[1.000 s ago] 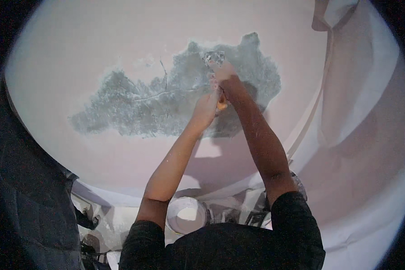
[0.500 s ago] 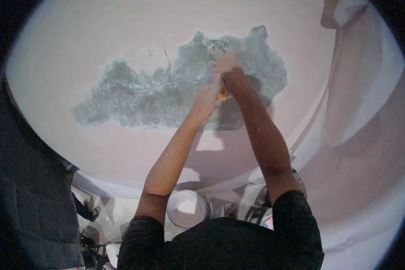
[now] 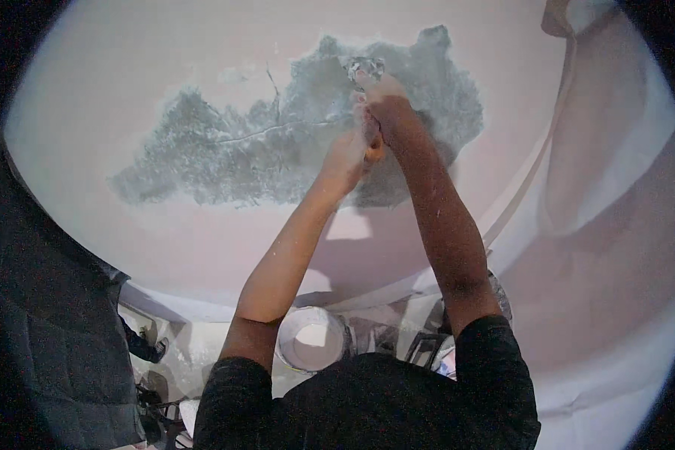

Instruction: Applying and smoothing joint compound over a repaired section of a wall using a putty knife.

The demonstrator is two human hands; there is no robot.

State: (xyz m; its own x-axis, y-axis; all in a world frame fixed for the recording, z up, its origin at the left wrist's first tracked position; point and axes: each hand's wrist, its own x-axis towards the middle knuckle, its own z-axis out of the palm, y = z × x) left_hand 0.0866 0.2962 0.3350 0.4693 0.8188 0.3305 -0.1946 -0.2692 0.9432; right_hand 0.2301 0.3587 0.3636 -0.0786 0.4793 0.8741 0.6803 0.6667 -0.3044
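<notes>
In the head view, the scraper (image 3: 366, 67) is at the upper part of the grey patch (image 3: 240, 157), gripped by both the right hand (image 3: 387, 91) and, nearer the patch's lower edge, the left hand (image 3: 345, 160). Below the patch stands a whitish bucket (image 3: 283, 341).

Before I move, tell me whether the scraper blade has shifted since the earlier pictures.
No, not noticeably: against the grey patch on the wall, the scraper blade keeps its place just below the patch's upper edge.
</notes>
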